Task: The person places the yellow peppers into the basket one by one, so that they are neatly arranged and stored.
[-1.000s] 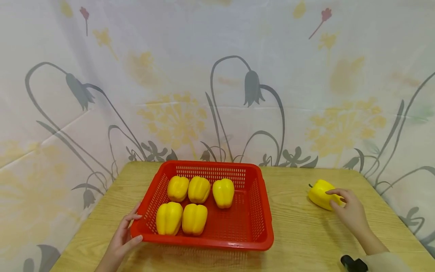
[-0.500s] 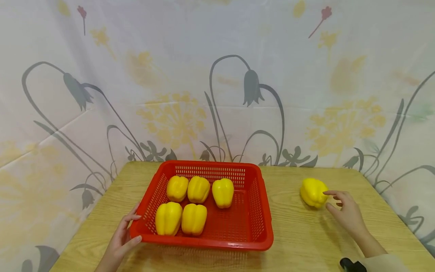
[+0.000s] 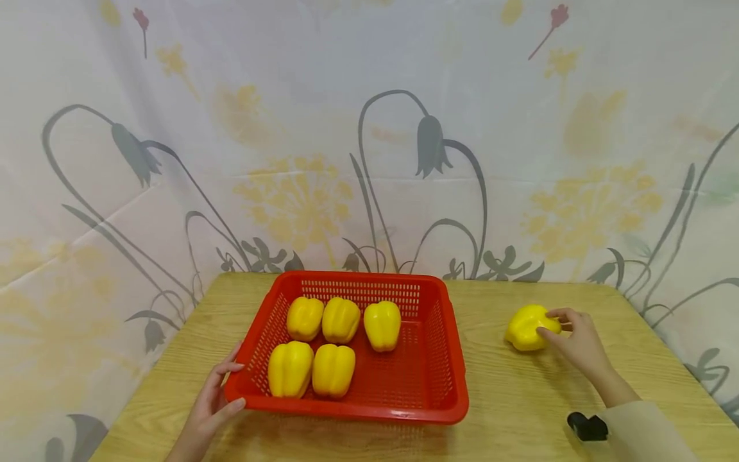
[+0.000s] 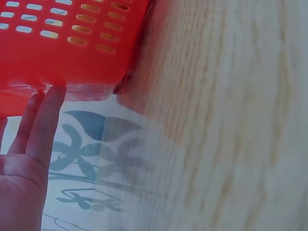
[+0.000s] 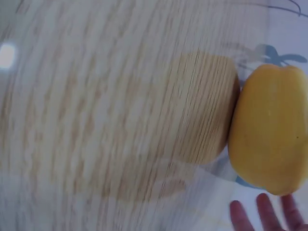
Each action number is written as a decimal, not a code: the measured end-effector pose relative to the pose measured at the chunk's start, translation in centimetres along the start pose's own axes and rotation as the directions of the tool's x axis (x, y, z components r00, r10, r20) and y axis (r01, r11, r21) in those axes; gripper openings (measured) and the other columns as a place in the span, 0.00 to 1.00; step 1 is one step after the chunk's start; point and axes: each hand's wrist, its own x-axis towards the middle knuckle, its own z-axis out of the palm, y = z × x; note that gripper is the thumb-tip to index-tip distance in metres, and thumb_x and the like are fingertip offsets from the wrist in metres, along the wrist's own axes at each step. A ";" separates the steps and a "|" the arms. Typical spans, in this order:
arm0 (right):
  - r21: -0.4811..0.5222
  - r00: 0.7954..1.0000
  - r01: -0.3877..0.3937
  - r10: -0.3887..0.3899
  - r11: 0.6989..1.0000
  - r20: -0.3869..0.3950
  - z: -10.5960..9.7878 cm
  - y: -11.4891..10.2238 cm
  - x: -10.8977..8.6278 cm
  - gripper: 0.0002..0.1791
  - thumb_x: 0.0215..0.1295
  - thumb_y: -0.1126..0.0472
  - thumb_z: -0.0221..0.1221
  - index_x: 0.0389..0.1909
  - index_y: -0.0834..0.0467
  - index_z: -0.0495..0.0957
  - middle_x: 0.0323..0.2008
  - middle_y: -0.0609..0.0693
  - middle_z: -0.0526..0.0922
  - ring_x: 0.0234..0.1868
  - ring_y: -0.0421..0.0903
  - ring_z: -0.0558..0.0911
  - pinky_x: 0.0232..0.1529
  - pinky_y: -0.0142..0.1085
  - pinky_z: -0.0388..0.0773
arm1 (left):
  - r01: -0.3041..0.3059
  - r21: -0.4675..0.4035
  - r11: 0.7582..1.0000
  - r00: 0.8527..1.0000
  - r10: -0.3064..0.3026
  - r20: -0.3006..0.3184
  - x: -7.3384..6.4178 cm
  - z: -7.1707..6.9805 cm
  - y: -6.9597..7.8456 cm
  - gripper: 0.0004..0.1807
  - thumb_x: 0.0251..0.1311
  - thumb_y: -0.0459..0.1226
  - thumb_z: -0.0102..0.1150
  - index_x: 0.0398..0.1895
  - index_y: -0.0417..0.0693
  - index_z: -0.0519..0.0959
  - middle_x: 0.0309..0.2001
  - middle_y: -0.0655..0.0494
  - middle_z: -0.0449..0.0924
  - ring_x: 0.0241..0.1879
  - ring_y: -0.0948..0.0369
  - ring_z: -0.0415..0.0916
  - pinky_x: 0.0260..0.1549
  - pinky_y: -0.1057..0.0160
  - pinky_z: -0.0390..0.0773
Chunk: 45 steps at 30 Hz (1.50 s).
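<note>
A yellow bell pepper [image 3: 525, 328] lies on its side on the wooden table, right of the red basket. My right hand [image 3: 580, 343] is at its right end, thumb and index finger overlapping the pepper in the head view. In the right wrist view, several fingertips are just below the lower end of the pepper [image 5: 269, 130]. My left hand [image 3: 210, 404] holds the near left corner of the red plastic basket [image 3: 358, 412], thumb on the rim. Seen from the left wrist, fingers [image 4: 45, 125] reach up under the rim. Several yellow bell peppers [image 3: 333, 370] stand in the basket's left and middle.
The wooden table [image 3: 491, 398] ends at the back against a flower-printed cloth [image 3: 323, 128]. Bare basket floor [image 3: 398, 372] shows at the right front inside the basket. A black device [image 3: 587, 427] sits at the right wrist, beside a light sleeve [image 3: 646, 430].
The loose pepper has shifted left and turned, its stem no longer showing. My right hand has followed it left, thumb and index finger now overlapping its right end. The left hand keeps its place.
</note>
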 end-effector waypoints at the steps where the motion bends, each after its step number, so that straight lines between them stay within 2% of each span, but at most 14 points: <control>1: 0.012 1.000 -0.019 0.019 1.000 0.018 0.0 0.0 0.0 0.27 0.63 0.57 0.59 0.52 0.74 0.63 0.51 0.74 0.59 0.49 0.69 0.66 0.48 0.60 0.67 | -0.002 -0.007 1.000 1.000 0.002 0.004 0.0 0.0 0.0 0.26 0.57 0.14 0.37 0.60 0.34 0.57 0.72 0.61 0.44 0.64 0.65 0.58 0.47 0.60 0.75; 5: 0.042 0.993 -0.080 0.076 0.996 0.087 0.2 -0.2 -0.2 0.31 0.63 0.52 0.59 0.54 0.71 0.60 0.57 0.75 0.57 0.54 0.73 0.64 0.50 0.61 0.67 | 0.011 -0.009 1.000 1.000 -0.011 -0.003 -0.1 0.2 0.1 0.25 0.58 0.15 0.37 0.60 0.33 0.57 0.71 0.61 0.44 0.63 0.65 0.60 0.47 0.60 0.76; 8: 0.033 0.992 -0.086 0.083 0.996 0.091 0.3 -0.4 -0.4 0.31 0.62 0.51 0.60 0.54 0.68 0.61 0.58 0.74 0.58 0.53 0.73 0.64 0.48 0.61 0.69 | 0.024 0.006 1.000 1.000 -0.024 -0.019 -0.1 0.2 0.2 0.25 0.58 0.15 0.37 0.59 0.33 0.57 0.71 0.61 0.45 0.62 0.66 0.60 0.46 0.61 0.76; 16: 0.024 0.997 -0.048 0.046 0.999 0.063 0.3 -0.9 -0.8 0.31 0.58 0.50 0.63 0.53 0.66 0.63 0.55 0.71 0.64 0.51 0.69 0.68 0.44 0.58 0.72 | 0.035 0.056 0.998 0.998 -0.032 -0.057 0.0 0.3 0.1 0.25 0.57 0.15 0.39 0.59 0.33 0.58 0.70 0.62 0.47 0.62 0.68 0.60 0.47 0.63 0.75; 22: 0.016 0.998 -0.032 0.031 0.999 0.051 0.3 -1.1 -0.8 0.32 0.56 0.50 0.65 0.53 0.66 0.64 0.53 0.70 0.67 0.50 0.67 0.69 0.42 0.54 0.74 | 0.022 0.029 0.999 0.999 -0.021 -0.040 -0.1 0.3 0.1 0.25 0.58 0.15 0.38 0.59 0.34 0.58 0.71 0.61 0.45 0.62 0.67 0.60 0.46 0.62 0.76; 26: 0.012 0.999 -0.003 0.002 1.000 0.042 0.2 -1.3 -0.8 0.31 0.55 0.51 0.66 0.52 0.65 0.65 0.51 0.68 0.69 0.49 0.66 0.71 0.38 0.49 0.76 | 0.043 0.026 0.999 0.998 -0.041 -0.056 0.0 0.4 0.1 0.25 0.58 0.15 0.39 0.59 0.35 0.58 0.70 0.62 0.47 0.61 0.67 0.62 0.45 0.62 0.77; 33: 0.002 0.998 0.060 -0.060 0.998 0.034 -0.3 -2.4 -0.8 0.30 0.54 0.54 0.67 0.51 0.65 0.66 0.47 0.64 0.71 0.45 0.62 0.74 0.32 0.38 0.77 | -0.024 -0.003 1.000 1.000 0.024 0.001 0.0 0.3 -0.1 0.26 0.58 0.15 0.39 0.60 0.34 0.58 0.72 0.59 0.43 0.64 0.68 0.57 0.49 0.63 0.74; 38: -0.003 0.995 0.084 -0.084 0.996 0.044 -1.1 -3.6 -0.6 0.30 0.54 0.54 0.67 0.52 0.64 0.66 0.48 0.63 0.71 0.46 0.62 0.74 0.31 0.38 0.77 | -0.023 -0.016 1.000 1.000 0.023 0.007 0.0 0.3 -0.2 0.26 0.57 0.14 0.38 0.60 0.35 0.58 0.72 0.61 0.44 0.64 0.67 0.57 0.49 0.62 0.74; 45: 0.024 0.991 0.123 -0.124 0.992 0.052 -1.7 -5.4 -0.3 0.30 0.54 0.55 0.67 0.53 0.64 0.66 0.47 0.63 0.72 0.47 0.63 0.74 0.31 0.37 0.77 | -0.032 -0.018 0.999 0.999 0.032 0.010 0.0 0.2 -0.1 0.26 0.58 0.14 0.38 0.60 0.33 0.57 0.72 0.59 0.43 0.64 0.66 0.57 0.48 0.62 0.74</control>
